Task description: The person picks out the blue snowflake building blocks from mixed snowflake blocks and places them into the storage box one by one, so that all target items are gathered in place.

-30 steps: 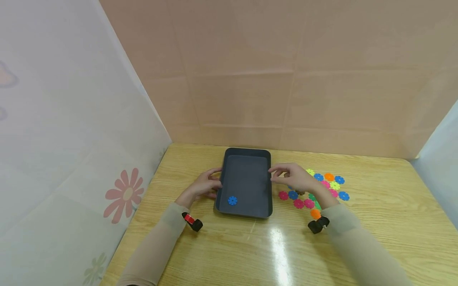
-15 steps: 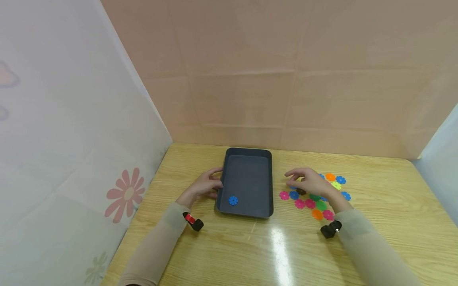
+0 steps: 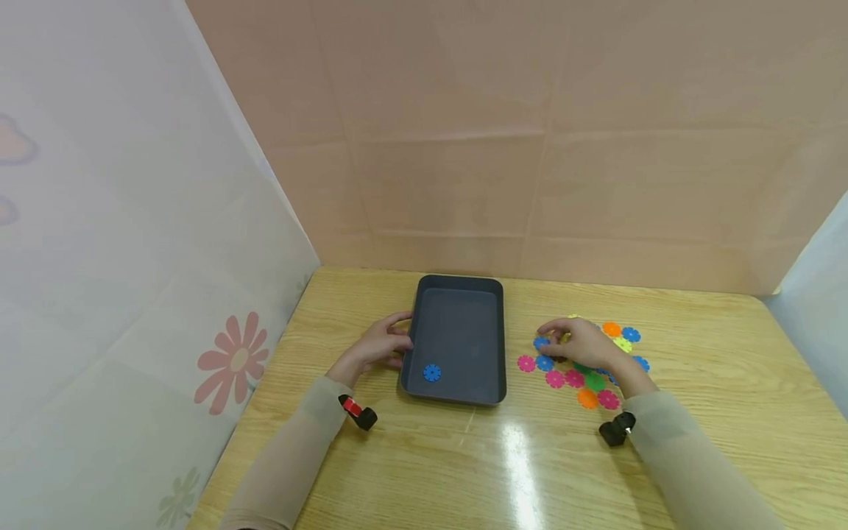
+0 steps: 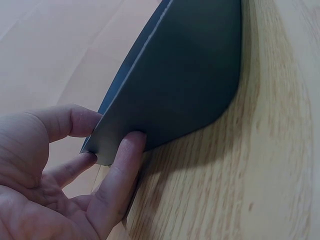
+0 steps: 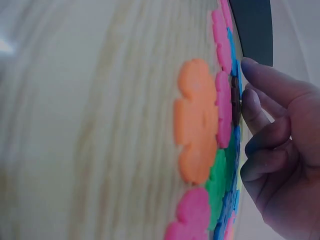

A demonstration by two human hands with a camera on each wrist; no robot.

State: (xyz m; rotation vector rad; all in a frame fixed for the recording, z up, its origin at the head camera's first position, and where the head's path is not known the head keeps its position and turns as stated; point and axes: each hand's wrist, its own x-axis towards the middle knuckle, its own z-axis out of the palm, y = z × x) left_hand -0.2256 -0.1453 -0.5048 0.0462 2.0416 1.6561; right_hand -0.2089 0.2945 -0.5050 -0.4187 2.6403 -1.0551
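A dark grey tray [image 3: 461, 324] lies on the table with one blue notched plastic disc [image 3: 432, 372] inside, near its front left corner. My left hand [image 3: 376, 342] grips the tray's left side; in the left wrist view its fingers [image 4: 131, 147] bear on the outer wall and rim. To the tray's right, my right hand [image 3: 586, 346] hovers low over a spread of coloured notched discs. Thumb and forefinger are apart, fingertips right at a brown disc [image 5: 236, 102] and a blue disc [image 3: 540, 344]. The palm hides part of the spread.
Pink discs [image 3: 555, 378], an orange disc [image 3: 587, 398] and a green disc [image 3: 595, 380] lie in front of the right hand. A yellow disc [image 3: 623, 344] is beyond it. Pale curtains [image 3: 424, 147] rise behind the wooden table [image 3: 411, 464] and at its sides.
My right hand has moved right from the tray's right edge to the disc spread and come down toward the discs. The left hand and the tray stay in place.
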